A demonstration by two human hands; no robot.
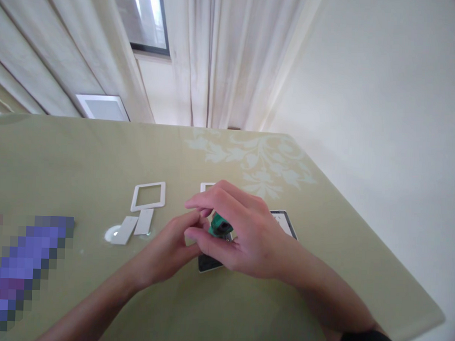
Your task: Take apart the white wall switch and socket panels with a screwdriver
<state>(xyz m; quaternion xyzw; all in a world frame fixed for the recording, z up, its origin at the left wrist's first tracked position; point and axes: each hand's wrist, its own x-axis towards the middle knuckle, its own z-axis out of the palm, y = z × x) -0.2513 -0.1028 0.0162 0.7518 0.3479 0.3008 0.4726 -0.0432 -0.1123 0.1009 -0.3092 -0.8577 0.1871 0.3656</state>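
My right hand (244,231) arches over the table with its fingers and thumb curled round a short green-and-black tool handle (220,225), seen almost end-on. Close against it from the left, my left hand (180,238) has its thumb and fingers drawn together near the handle's lower part. Whatever they pinch is hidden. Beneath both hands lies a flat dark piece with a pale edge (209,263), mostly covered. A white frame (206,186) shows partly behind my right fingers. Past my right wrist, a dark-rimmed flat piece with a white face (284,223) sticks out.
Left of my hands lie a white rectangular frame (148,207) and two small white plates, one (144,221) beside the other (125,230). A pixelated blue patch (33,263) covers the left side. The tabletop (82,160) meets curtains (231,61) behind and a wall (393,121) at right.
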